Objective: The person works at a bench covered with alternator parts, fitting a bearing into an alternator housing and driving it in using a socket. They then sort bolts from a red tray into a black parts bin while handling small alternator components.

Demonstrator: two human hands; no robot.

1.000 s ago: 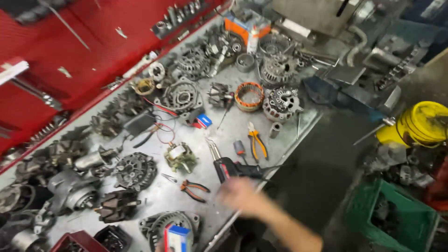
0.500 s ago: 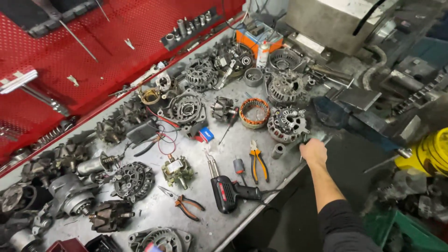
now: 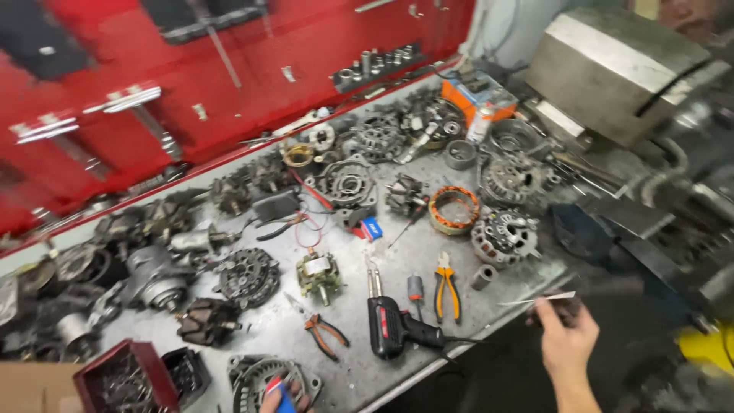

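Thin pale strip (image 3: 539, 299), flat and narrow, possibly a blade or a slip of metal; too blurred to say which. It is pinched at its right end by the right hand (image 3: 567, 342), whose fingers are closed on it, thumb and forefinger uppermost. The strip's long axis runs nearly level, left to right, its free end pointing left toward the bench edge (image 3: 428, 367) and hanging off the edge rather than resting on it. Just up and left of that free end stands a small grey metal sleeve (image 3: 483, 276), upright, apart from the strip. Beyond that lies a round finned alternator housing (image 3: 504, 235), and left of it a stator ring with copper windings (image 3: 454, 209). Orange-handled pliers (image 3: 446, 286) lie on the bench left of the sleeve, handles toward the person, with a black soldering gun (image 3: 391, 327) beside them, its cord trailing right along the edge toward the right hand. The left hand (image 3: 280, 398) shows only at the bottom edge, well apart from the strip, fingers curled around a small red-and-blue object (image 3: 276, 388) in front of another round housing (image 3: 264, 376); grip closed, object unidentifiable. The right hand is the only hand near the strip.
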